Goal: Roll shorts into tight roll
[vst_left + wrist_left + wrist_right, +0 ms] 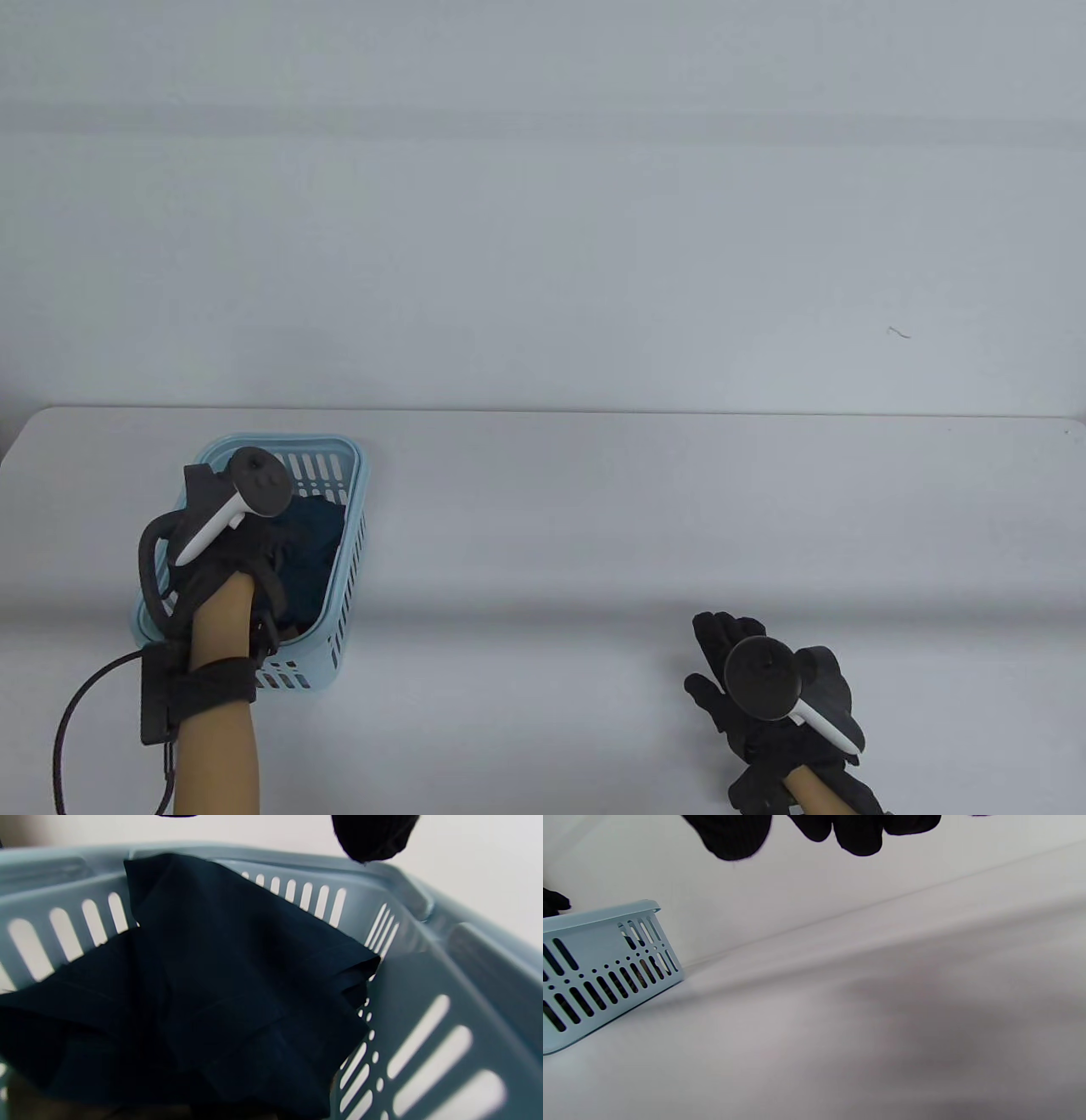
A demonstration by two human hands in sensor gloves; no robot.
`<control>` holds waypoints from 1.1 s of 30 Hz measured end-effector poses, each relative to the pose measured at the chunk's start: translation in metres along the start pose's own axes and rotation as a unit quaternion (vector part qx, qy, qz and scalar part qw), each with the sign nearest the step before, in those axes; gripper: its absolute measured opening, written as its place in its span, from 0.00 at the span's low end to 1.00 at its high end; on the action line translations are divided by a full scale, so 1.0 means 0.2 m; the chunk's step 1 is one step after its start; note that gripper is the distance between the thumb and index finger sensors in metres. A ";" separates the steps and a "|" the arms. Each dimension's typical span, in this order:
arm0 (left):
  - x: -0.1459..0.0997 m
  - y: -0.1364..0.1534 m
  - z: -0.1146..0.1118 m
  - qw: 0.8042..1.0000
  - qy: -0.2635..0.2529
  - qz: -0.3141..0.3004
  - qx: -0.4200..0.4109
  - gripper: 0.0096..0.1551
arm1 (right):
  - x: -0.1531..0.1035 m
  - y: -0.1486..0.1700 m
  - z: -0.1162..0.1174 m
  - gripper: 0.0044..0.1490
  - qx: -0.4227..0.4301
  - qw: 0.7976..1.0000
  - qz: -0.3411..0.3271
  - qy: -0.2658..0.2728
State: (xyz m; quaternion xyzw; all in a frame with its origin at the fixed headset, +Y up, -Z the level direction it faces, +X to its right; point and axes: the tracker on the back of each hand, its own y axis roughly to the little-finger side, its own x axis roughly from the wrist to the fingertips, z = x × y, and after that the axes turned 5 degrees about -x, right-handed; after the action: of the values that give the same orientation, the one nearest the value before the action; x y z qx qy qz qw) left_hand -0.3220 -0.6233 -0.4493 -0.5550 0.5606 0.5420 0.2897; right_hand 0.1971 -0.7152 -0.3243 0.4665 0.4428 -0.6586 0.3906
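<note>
**Shorts in the basket, left hand over them**

The shorts (312,552) are what I look for first: dark blue cloth, crumpled inside the light blue basket (355,543) at the left of the table (594,526). From my left wrist camera I see them (220,993) heaped loosely, one fold riding up against the slotted far wall of the basket (424,1035) and a hemmed edge jutting toward the right wall. They are unrolled.

My left hand (225,564) is down in the basket, over the near part of the cloth. In the table view the tracker and the glove hide my fingers, and the wrist camera catches only one dark fingertip (371,838) at its top edge, above the basket rim and clear of the cloth. I cannot tell whether that hand grips the shorts or only sits over them.

My right hand (768,696) is well apart from the basket, at the near right of the table, with the fingers stretched out and spread and nothing in them. Its wrist camera shows the fingertips (859,834) hanging over bare tabletop (882,1027), the basket (594,976) off to the left of that view.

A thin dark squiggle (898,333) marks the pale wall behind the table.
</note>
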 end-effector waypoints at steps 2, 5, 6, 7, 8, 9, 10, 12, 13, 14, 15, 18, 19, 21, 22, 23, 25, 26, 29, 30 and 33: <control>0.06 0.00 -0.02 1.000 0.025 0.016 0.007 0.51 | 0.00 -0.02 0.00 0.45 0.003 1.000 -0.006 -0.005; 0.13 0.01 -0.06 0.996 0.079 0.038 0.030 0.53 | 0.00 -0.03 0.01 0.46 0.009 1.000 -0.012 -0.012; 0.16 0.02 -0.08 0.993 0.100 0.048 0.035 0.55 | 0.00 -0.03 0.01 0.46 0.011 1.000 -0.013 -0.014; 0.17 0.02 -0.08 0.992 0.112 0.051 0.036 0.56 | 0.00 -0.03 0.01 0.45 0.013 1.000 -0.014 -0.016; 0.19 0.02 -0.10 0.989 0.128 0.057 0.038 0.57 | 0.00 -0.03 0.01 0.45 0.016 1.000 -0.015 -0.019; 0.20 0.02 -0.11 0.987 0.142 0.062 0.043 0.58 | 0.00 -0.03 0.01 0.46 0.020 0.999 -0.015 -0.022; 0.21 0.02 -0.12 0.985 0.152 0.065 0.046 0.60 | 0.00 -0.03 0.02 0.46 0.021 0.999 -0.014 -0.024; 0.23 0.01 -0.14 0.980 0.175 0.074 0.065 0.63 | 0.01 -0.03 0.02 0.46 0.025 0.999 -0.013 -0.029; 0.24 0.00 -0.16 0.976 0.187 0.080 0.078 0.64 | 0.01 -0.03 0.02 0.46 0.026 0.999 -0.012 -0.031; 0.25 0.00 -0.17 0.972 0.197 0.086 0.091 0.64 | 0.01 -0.02 0.02 0.46 0.027 0.999 -0.011 -0.032; 0.26 -0.01 -0.18 0.970 0.202 0.090 0.099 0.64 | 0.01 -0.02 0.02 0.46 0.028 0.999 -0.010 -0.033; 0.27 -0.03 -0.19 0.963 0.214 0.102 0.127 0.58 | 0.01 -0.02 0.02 0.46 0.029 0.999 -0.007 -0.035; 0.27 -0.03 -0.20 0.962 0.216 0.102 0.131 0.56 | 0.01 -0.02 0.02 0.46 0.029 0.999 -0.007 -0.035; 0.27 -0.04 -0.20 0.961 0.210 0.106 0.145 0.49 | 0.01 -0.01 0.03 0.45 0.029 0.999 -0.007 -0.038; 0.27 -0.04 -0.20 0.962 0.199 0.107 0.152 0.45 | 0.01 -0.01 0.03 0.45 0.029 0.999 -0.007 -0.039; 0.26 -0.05 -0.19 0.965 0.179 0.100 0.163 0.39 | 0.01 -0.01 0.03 0.45 0.029 0.999 -0.007 -0.040; 0.26 -0.07 -0.20 0.974 0.124 0.077 0.171 0.28 | 0.01 -0.01 0.03 0.45 0.029 0.999 -0.007 -0.043; 0.24 -0.06 -0.21 0.981 0.076 0.064 0.168 0.22 | 0.01 -0.01 0.03 0.45 0.029 0.999 -0.007 -0.044; 0.21 -0.07 -0.21 0.981 0.083 0.062 0.165 0.20 | 0.01 -0.01 0.03 0.45 0.030 0.999 -0.006 -0.045; 0.20 -0.07 -0.19 0.983 0.070 0.060 0.161 0.20 | 0.01 -0.01 0.03 0.45 0.030 0.999 -0.006 -0.045; 0.14 -0.07 -0.11 0.990 0.016 0.042 0.133 0.20 | 0.01 -0.01 0.03 0.45 0.033 0.998 -0.006 -0.044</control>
State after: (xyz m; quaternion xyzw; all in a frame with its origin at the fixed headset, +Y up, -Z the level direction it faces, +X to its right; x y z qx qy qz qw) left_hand -0.3081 -0.6485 -0.4741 -0.4962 0.6551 0.4650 0.3292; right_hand 0.1941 -0.7205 -0.3251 0.4468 0.4059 -0.6950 0.3907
